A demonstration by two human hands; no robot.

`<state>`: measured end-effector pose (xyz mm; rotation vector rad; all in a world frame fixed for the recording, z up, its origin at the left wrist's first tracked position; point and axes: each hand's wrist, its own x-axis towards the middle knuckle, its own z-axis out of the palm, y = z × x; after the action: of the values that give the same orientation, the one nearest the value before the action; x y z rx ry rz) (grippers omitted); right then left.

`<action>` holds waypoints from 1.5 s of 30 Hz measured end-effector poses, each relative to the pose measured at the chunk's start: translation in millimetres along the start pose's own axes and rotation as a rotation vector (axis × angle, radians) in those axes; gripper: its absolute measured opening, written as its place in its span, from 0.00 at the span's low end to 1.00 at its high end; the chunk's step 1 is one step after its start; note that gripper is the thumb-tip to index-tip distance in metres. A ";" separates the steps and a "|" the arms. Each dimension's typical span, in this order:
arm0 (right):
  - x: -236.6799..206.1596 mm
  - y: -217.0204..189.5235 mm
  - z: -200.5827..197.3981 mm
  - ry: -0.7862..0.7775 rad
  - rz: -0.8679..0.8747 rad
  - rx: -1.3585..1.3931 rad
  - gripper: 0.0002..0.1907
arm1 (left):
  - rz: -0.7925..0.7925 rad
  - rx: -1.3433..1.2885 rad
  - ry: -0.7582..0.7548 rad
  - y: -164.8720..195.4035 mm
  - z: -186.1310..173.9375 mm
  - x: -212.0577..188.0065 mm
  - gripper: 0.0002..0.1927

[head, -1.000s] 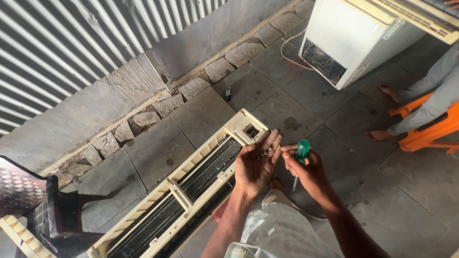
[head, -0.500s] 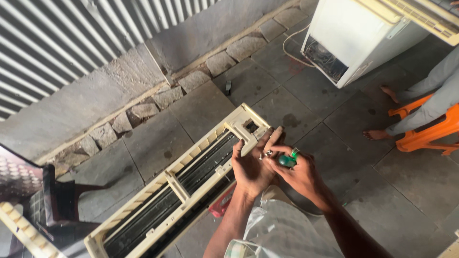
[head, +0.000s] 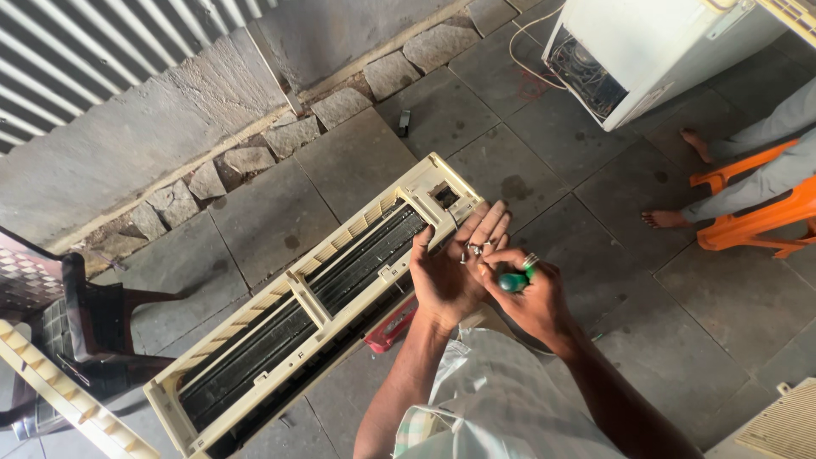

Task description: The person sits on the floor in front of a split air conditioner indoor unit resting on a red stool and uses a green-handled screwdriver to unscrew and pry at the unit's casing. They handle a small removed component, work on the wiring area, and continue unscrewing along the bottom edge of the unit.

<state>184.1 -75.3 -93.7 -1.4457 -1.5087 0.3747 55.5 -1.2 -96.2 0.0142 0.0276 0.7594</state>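
Observation:
My left hand (head: 450,268) is held palm up over the right end of a cream, uncovered indoor air conditioner unit (head: 280,331) that lies on the stone floor. Several small metal screws (head: 473,250) rest on that palm near the fingers. My right hand (head: 525,293) is closed around a screwdriver with a green handle (head: 513,281), and its fingertips touch the screws on the left palm. A ring shows on one right finger.
A white appliance cabinet with an open side (head: 629,51) stands at the top right. Another person's bare feet (head: 667,218) and an orange plastic chair (head: 748,217) are on the right. A dark chair (head: 76,323) and cream panel (head: 59,395) lie at left. Corrugated wall behind.
Both hands have come lower and closer together. The right hand with the screwdriver went from beside the left hand to touching the screws on the left palm.

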 end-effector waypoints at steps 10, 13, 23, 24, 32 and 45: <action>-1.5 -10.1 14.1 -0.002 -0.027 -0.233 0.12 | 0.007 0.081 -0.070 -5.3 -9.5 0.5 0.50; -6.4 -6.3 14.0 -0.007 -0.045 -0.162 0.12 | 0.012 0.060 -0.074 -4.4 -15.9 -1.1 0.48; -21.8 24.4 3.0 0.011 0.182 0.084 0.07 | 0.081 0.112 0.002 -6.3 -49.2 7.1 0.28; -22.3 26.5 2.0 0.015 0.186 0.105 0.07 | 0.075 0.135 -0.006 -6.0 -50.1 6.7 0.29; -16.8 23.6 -6.2 0.020 0.228 0.114 0.08 | -0.014 -0.063 -0.047 -4.9 -36.7 5.8 0.36; 1.5 -3.1 -11.4 -0.162 0.059 -0.040 0.11 | -0.010 -0.100 0.025 -10.7 -17.0 6.4 0.50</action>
<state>191.5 -79.2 -85.2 -1.5246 -1.6123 0.5104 67.0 -4.5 -113.6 -0.0904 0.0131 0.7507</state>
